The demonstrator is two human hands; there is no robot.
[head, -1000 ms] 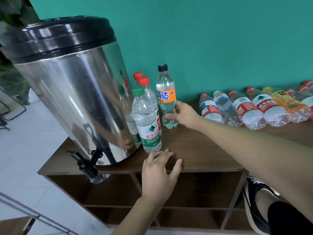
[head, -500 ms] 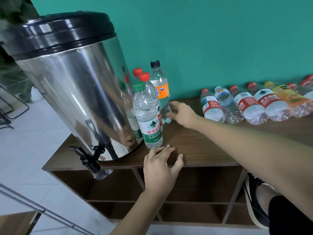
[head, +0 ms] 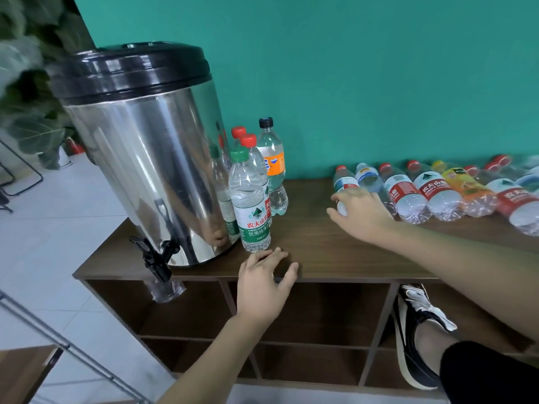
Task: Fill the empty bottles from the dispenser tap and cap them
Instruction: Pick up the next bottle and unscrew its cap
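A steel dispenser (head: 140, 158) with a black lid stands on the left of the wooden shelf top (head: 315, 246); its black tap (head: 154, 258) hangs over the front edge. Beside it stand capped bottles: a green-capped one (head: 249, 199), two red-capped ones (head: 248, 139) and a Fanta bottle (head: 272, 164). Several empty bottles lie in a row at the right. My right hand (head: 361, 214) curls round the base of the leftmost lying bottle (head: 345, 180), which has a red cap. My left hand (head: 262, 284) rests open on the shelf's front edge.
A clear plastic piece (head: 164, 290) hangs under the tap. Open cubbies (head: 315, 310) sit below the shelf top. A foot in a black and white shoe (head: 417, 325) is at the lower right. A plant (head: 32, 112) and a metal rod (head: 58, 342) are on the left.
My right hand let go of the Fanta bottle, left it standing by the others, and moved right to the row of lying bottles. My left hand stayed on the edge.
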